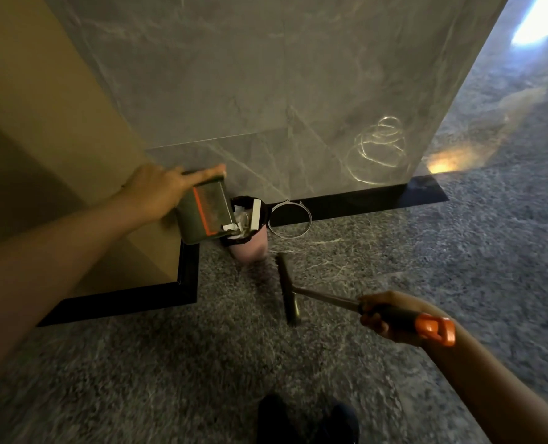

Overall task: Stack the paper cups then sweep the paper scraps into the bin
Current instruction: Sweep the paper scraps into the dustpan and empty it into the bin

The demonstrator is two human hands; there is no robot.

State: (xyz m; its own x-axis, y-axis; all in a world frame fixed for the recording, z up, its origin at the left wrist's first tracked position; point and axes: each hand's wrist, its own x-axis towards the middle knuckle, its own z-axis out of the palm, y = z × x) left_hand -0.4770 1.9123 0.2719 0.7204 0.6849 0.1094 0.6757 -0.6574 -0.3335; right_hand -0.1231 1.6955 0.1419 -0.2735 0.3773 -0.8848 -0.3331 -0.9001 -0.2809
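While the left hand tilts the grey, orange-striped dustpan, its grip closed on the pan's top edge, white paper scraps lie at the pan's lower lip and inside the small pink, black-lined bin, which stands in the corner against the black skirting. The right hand has its grip wrapped round the orange-ended brush, head near the bin. A wire ring lies just beside the bin; speckled floor spreads open rightward.

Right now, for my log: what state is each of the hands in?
Left hand: holds the dustpan, tipped over the bin.
Right hand: grips the brush by its handle.
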